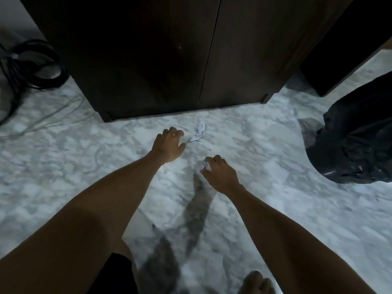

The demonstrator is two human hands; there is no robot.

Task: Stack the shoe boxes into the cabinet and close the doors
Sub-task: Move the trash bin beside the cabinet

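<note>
A dark brown cabinet (169, 56) stands ahead with both doors shut. No shoe box is in view. A crumpled scrap of white paper (198, 132) lies on the marble floor in front of the cabinet. My left hand (168, 145) hovers just left of that scrap with its fingers loosely curled and nothing in them. My right hand (219, 172) is lower and nearer to me, and its fingers pinch another small wad of white paper (205, 165).
A black plastic bag (354, 143) sits on the floor at the right. Coiled black cables (36, 64) lie at the left beside the cabinet. My bare foot (256, 283) shows at the bottom edge. The white marble floor (63, 155) spreads around my arms.
</note>
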